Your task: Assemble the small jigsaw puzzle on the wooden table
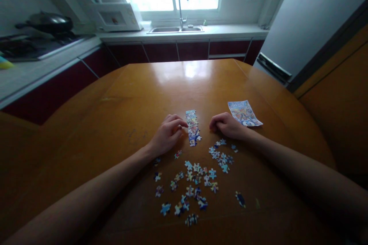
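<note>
A narrow strip of joined jigsaw puzzle pieces [192, 127] lies on the wooden table between my hands. My left hand [168, 133] is at its left edge, fingers loosely bent and apart, the fingertips touching or almost touching the strip. To the right of the strip my right hand [225, 124] rests on the table with its fingers curled in; no piece shows in it. Loose puzzle pieces [197, 178] are scattered nearer to me, and a smaller cluster of pieces [221, 157] lies below my right hand. Beside that hand is a printed picture sheet [244, 113], partly behind my wrist.
The round-cornered wooden table [172, 88] spreads out ahead. Behind it are a counter with a sink [165, 30], a faucet [180, 7] and a white microwave [117, 16]. A wok [50, 22] sits on the stove at left; a fridge [310, 19] stands at right.
</note>
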Demonstrator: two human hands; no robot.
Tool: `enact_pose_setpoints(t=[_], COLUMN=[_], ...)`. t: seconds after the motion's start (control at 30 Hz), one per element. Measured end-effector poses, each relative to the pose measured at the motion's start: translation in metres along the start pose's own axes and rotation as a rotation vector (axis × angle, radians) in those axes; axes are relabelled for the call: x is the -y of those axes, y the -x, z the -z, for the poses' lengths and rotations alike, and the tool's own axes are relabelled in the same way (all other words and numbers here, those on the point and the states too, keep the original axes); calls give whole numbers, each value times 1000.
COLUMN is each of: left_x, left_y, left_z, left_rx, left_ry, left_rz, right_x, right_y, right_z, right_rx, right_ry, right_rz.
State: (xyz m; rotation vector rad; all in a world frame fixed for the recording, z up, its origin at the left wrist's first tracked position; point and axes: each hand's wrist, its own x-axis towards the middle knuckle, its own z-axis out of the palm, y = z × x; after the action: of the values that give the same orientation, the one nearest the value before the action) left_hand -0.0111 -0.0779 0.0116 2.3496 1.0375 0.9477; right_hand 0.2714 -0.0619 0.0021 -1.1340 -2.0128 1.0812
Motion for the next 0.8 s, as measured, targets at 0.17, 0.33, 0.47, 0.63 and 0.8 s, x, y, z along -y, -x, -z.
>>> enact_pose_setpoints(t=[0.17, 0.33, 0.47, 0.63, 0.8], left_x=[-6, -5, -2, -3, -6], left_y=[0, 0, -1, -1, -2], left_z=[1, 0, -1, -2, -1], left_rx=[70, 88, 76, 86, 103], left_ry=[-12, -16, -10, -24, -25], left_rz=[-65, -92, -93, -105, -119], right_x=[-5, -4, -1, 2, 4], right_y=[-3, -2, -2, -2, -1], right_z=[-1, -2, -1, -1, -1], right_rx=[-64, -72, -67, -65, -70], right_ry=[-21, 75, 121, 136, 145], right_rz=[4, 65, 74, 71, 69])
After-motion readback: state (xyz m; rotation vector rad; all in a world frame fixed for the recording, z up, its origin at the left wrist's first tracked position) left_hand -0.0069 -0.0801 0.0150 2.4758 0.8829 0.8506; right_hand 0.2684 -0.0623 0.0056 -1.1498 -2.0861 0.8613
